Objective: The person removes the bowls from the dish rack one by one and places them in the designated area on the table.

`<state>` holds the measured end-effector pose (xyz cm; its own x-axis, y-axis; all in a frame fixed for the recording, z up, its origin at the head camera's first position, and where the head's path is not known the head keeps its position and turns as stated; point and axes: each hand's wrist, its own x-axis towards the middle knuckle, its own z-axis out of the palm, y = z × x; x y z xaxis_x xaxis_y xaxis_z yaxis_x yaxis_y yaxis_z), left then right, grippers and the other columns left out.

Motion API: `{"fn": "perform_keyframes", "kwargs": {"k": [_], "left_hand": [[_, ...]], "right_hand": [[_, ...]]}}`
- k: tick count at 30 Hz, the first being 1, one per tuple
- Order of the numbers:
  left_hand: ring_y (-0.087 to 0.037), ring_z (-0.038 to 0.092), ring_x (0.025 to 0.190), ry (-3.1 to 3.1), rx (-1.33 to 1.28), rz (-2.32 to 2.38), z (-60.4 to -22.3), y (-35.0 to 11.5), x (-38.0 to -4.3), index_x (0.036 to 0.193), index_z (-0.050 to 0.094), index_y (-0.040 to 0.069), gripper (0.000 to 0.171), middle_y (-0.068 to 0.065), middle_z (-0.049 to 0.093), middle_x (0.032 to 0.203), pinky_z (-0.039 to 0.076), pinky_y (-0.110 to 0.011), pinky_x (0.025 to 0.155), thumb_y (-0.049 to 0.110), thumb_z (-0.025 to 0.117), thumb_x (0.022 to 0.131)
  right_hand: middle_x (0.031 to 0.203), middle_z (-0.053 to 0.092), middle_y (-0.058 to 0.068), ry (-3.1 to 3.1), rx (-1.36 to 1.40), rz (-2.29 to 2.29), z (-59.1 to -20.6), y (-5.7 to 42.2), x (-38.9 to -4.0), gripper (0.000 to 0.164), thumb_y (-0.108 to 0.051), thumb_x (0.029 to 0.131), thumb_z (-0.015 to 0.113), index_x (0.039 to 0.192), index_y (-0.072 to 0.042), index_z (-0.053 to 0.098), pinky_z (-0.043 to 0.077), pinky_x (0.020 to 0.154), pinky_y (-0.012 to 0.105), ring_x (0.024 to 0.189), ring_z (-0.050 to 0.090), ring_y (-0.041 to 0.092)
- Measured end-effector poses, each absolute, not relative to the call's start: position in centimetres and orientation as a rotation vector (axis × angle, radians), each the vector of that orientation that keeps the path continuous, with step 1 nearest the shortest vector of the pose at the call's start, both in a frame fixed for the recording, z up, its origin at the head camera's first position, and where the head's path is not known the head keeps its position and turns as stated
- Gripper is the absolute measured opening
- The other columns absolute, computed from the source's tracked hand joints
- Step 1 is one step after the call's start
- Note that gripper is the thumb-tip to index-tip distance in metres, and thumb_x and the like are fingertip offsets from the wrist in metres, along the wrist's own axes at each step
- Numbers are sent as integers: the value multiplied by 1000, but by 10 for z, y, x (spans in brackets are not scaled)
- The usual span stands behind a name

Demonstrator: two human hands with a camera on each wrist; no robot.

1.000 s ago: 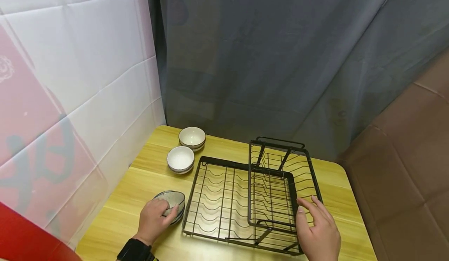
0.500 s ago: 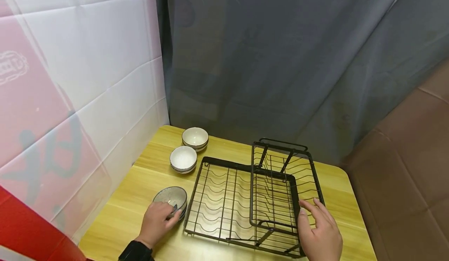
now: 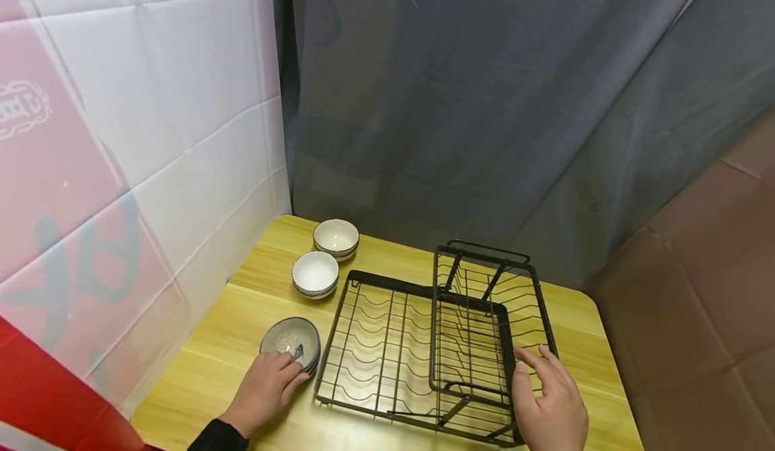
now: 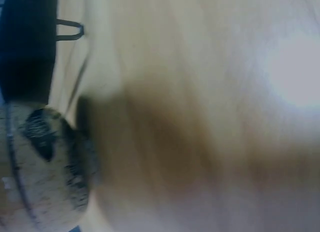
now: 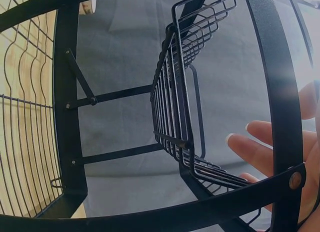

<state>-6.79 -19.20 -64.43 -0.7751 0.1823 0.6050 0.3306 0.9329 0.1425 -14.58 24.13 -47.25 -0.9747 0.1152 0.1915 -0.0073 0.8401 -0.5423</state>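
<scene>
My left hand [image 3: 264, 388] is at a stack of small grey speckled bowls at the front left, pinching the near rim of the top bowl [image 3: 290, 336]. That bowl sits level and shows a dark blue fish inside. The left wrist view catches speckled bowl sides [image 4: 42, 177] at its left edge, but not the hand itself. My right hand [image 3: 551, 400] is beside the right side of the black wire dish rack [image 3: 387, 343], fingers loosely extended. The right wrist view shows its fingers [image 5: 255, 149] beyond a black rack bar; whether they touch the rack I cannot tell.
Two stacks of white bowls, one nearer [image 3: 315, 272] and one farther [image 3: 336, 237], stand at the back left. The rack carries a raised upper basket [image 3: 466, 343] on its right. Fabric walls [image 3: 436, 134] enclose the wooden table [image 3: 212, 343].
The top grey bowl was tilted under my left hand and now lies level on its stack. The left hand has shifted slightly toward me. My right hand has stayed nearly still beside the rack.
</scene>
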Motion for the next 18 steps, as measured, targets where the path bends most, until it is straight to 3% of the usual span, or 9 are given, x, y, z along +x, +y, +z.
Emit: {"fn": "perform_keyframes", "kwargs": {"k": [5,11,14,18], "left_hand": [[-9,44,75,-2562,-363,-292,-633,-191,-77,81,64,27,20,16,42,78,40,-34,73,36,80,87],[-9,47,76,-2642,-365,-319,-623,-185,-86,81,66,26,20,15,48,78,42,-36,74,36,84,85],[-13,55,86,-2699,-342,-342,-614,-182,-88,94,72,23,20,10,58,87,46,-40,81,39,83,86],[-24,62,108,-2731,-272,-403,-594,-173,-96,115,73,17,40,-1,67,109,45,-52,95,47,80,88]], "right_hand": [[150,55,18,-2798,-65,819,-472,244,-156,42,-38,108,43,129,-17,72,39,97,69,138,48,43],[154,49,23,-2884,-54,815,-476,253,-162,46,-40,109,40,133,-15,70,40,95,72,137,46,49],[156,45,26,-2948,-57,819,-480,257,-162,49,-43,110,38,136,-14,68,38,98,73,138,44,52],[158,41,27,-3050,-24,800,-482,262,-168,57,-49,110,32,142,-14,63,36,103,73,144,37,50]]}}
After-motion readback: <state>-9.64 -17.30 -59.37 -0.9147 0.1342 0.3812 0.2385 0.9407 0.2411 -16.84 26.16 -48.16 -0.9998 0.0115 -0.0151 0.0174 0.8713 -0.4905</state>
